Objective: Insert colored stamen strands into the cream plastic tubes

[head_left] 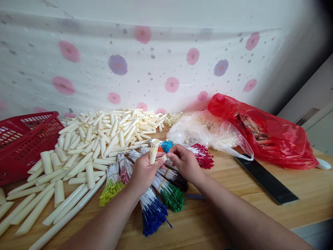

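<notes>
My left hand (142, 172) is closed around a short cream plastic tube (154, 151), upright, with slots near its open top. A small pale piece (164, 157) shows at my left fingertips. My right hand (184, 162) is pinched close beside it; what lies between its fingers is too small to make out. Under and around both hands lie banded bundles of thin white sticks with coloured tips: a blue bundle (153, 213), a green bundle (170, 193), a yellow bundle (111, 185), a red bundle (201, 156) and several others.
A large heap of cream tubes (104, 135) spreads over the wooden table (203, 222). At the left edge stands a red plastic basket (33, 139). To the right are a clear bag (205, 126), a red bag (283, 139) holding tubes, and a flat black strip (267, 182).
</notes>
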Available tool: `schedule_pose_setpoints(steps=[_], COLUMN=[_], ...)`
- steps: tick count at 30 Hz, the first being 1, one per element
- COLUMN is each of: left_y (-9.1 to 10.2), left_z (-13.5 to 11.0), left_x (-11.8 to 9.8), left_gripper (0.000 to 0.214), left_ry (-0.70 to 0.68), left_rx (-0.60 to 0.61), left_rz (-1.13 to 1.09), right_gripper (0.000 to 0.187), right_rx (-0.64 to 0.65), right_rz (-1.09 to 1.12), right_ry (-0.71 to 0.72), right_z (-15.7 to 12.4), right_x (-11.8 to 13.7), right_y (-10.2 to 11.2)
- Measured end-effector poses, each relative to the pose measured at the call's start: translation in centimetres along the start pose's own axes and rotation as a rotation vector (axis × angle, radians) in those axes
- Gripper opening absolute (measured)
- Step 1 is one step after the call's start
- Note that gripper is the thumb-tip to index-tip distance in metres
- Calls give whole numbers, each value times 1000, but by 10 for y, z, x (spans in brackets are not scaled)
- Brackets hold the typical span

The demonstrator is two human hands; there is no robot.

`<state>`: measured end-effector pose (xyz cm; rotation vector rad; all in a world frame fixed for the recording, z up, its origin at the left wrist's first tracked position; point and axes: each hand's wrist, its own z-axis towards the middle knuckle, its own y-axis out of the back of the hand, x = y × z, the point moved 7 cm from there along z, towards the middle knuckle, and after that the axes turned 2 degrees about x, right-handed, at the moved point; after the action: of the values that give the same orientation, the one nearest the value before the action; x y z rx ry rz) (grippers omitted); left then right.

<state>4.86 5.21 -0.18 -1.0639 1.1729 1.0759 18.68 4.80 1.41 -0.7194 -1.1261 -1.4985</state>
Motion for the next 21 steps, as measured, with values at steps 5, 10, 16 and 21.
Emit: schedule_pose_setpoints(steps=[5,10,16,21], left_y=[0,2,2,-1], left_z=[1,2,1,0], left_x=[0,1,1,1], left_gripper=[29,32,29,28], left_ry=[-18,-20,-30,-24], left_rx=[13,12,2,28], left_rz=[-43,-46,-63,-100], right_gripper=[14,9,12,28], right_rx=[63,40,56,59], right_rz=[239,-27,-312,-425], right_ry=[1,59,244,252], right_z=[1,-1,-4,-4], right_x=[3,11,26,28], right_y=[-5,1,1,-4])
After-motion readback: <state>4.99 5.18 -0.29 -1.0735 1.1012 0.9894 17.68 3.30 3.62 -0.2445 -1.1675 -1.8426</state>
